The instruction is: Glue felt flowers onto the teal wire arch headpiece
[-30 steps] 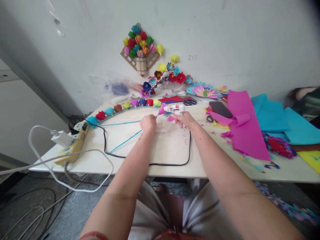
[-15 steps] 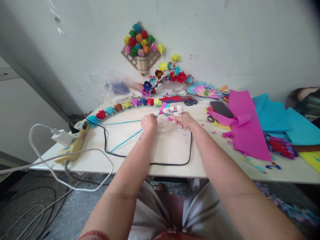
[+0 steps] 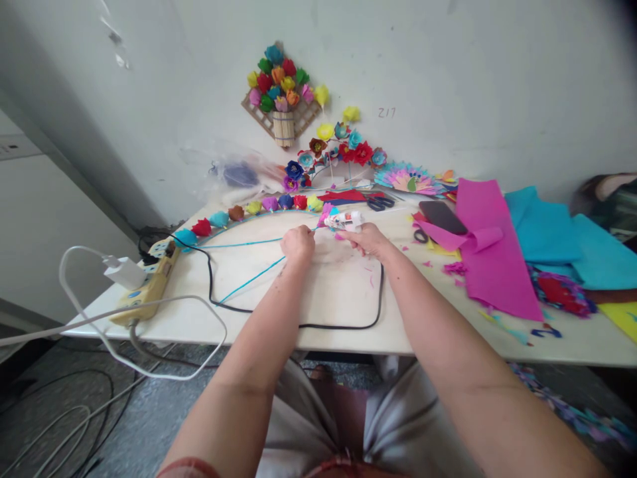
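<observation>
My left hand (image 3: pixel 298 243) is closed around a thin blue cord (image 3: pixel 253 277), whose ends run out to the left across the table. In my right hand (image 3: pixel 367 240) is a white patterned glue gun (image 3: pixel 344 220), its nozzle pointing left. A bit of pink paper (image 3: pixel 343 236) shows at the fingers of that hand. Just beyond my left hand, a pink crepe-paper flower (image 3: pixel 326 214) sits at the cord, close to the nozzle; the exact contact is too small to tell. A row of coloured paper flowers (image 3: pixel 269 204) curves along the cord behind my hands.
A black cable (image 3: pixel 343 326) loops over the table from the yellow power strip (image 3: pixel 144 289). Scissors (image 3: pixel 381 202), a dark phone (image 3: pixel 442 217), pink crepe paper (image 3: pixel 497 265) and blue paper (image 3: pixel 540 226) lie right. Flower ornaments (image 3: pixel 283 129) stand against the wall.
Both hands keep almost the same place and grip. The whole view has shifted very slightly; nothing has been taken hold of or let go.
</observation>
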Demonstrator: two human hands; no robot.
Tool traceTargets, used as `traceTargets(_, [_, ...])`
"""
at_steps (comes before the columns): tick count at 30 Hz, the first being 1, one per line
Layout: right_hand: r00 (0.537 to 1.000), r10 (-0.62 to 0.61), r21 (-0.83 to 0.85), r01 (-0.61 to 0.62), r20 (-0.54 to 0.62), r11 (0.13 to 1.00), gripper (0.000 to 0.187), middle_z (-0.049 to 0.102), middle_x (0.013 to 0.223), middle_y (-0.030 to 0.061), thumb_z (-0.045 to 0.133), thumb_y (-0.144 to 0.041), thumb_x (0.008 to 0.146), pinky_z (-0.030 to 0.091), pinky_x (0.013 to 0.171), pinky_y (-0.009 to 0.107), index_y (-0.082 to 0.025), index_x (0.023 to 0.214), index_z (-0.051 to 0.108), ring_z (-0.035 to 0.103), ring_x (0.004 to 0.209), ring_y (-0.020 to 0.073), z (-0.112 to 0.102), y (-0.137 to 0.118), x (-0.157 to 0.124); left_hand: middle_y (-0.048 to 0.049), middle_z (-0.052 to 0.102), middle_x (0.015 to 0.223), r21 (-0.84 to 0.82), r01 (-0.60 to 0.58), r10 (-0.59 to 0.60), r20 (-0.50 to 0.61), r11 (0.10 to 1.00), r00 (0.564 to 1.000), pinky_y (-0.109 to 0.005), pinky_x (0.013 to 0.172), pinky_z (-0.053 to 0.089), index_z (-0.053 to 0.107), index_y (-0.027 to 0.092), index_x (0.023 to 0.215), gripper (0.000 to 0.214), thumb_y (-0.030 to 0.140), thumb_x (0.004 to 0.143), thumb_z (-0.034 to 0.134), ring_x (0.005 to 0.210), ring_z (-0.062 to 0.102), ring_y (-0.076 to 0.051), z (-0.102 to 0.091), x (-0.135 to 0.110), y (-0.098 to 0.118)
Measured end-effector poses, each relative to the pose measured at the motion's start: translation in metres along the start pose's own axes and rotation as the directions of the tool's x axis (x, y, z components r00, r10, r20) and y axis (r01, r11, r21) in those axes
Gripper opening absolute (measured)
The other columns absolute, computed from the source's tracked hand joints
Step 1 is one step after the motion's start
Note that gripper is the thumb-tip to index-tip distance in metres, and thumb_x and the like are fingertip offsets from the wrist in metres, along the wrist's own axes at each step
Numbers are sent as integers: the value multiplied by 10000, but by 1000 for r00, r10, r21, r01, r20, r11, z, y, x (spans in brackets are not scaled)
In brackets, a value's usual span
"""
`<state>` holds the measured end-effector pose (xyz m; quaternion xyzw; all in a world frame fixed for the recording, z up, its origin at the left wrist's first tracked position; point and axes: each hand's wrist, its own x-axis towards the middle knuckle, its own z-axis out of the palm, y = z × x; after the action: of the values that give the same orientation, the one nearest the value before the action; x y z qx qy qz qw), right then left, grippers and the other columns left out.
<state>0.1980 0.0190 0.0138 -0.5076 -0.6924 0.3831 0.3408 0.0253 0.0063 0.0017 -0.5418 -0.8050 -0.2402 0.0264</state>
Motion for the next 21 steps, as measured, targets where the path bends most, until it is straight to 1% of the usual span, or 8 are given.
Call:
traceTargets(10, [999, 30, -15, -30, -14, 999, 345, 453, 431, -34, 614, -466, 620, 278, 277, 179, -130, 617, 536, 353, 295, 46, 2, -1, -2, -87, 645, 871, 7, -11, 10, 27, 1000, 1000, -286, 673, 405, 654, 271, 852, 254, 395, 747, 460, 823, 573, -208, -3, -2, 1])
traceTargets(16, [1000, 1, -26, -1, 3, 1000, 366, 467, 454, -24, 604, -489, 623, 283, 279, 182, -128, 631, 543, 365, 294, 48, 3, 4, 2, -85, 644, 872, 13, -15, 15, 25, 1000, 1000, -294, 685, 405, 653, 273, 860, 259, 398, 750, 453, 831, 572, -209, -2, -2, 2])
traceTargets(21, [1000, 5, -37, -5, -7, 999, 367, 470, 463, -27, 609, -489, 616, 291, 281, 182, -129, 669, 564, 376, 298, 52, 5, 5, 4, -80, 645, 851, 19, -29, 28, 21, 999, 999, -290, 672, 403, 654, 273, 839, 256, 400, 747, 452, 813, 573, -206, 1, -1, 1])
